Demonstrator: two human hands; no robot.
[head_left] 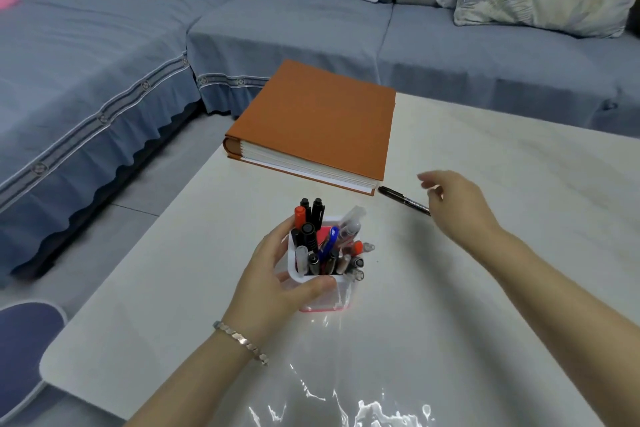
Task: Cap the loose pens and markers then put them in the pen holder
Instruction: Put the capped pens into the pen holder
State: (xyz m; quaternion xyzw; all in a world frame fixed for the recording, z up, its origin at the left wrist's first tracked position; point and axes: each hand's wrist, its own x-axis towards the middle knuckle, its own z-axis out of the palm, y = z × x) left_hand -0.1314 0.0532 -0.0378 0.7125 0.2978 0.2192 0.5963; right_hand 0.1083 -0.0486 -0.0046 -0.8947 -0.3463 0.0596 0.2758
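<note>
Left hand firm round the pen holder; right hand slack, empty, over black marker.

Before me, the glossy white table carries a thick orange hardcover album, a clear plastic pen holder with a pink base, and a black marker lying just beside the album's near corner.
</note>
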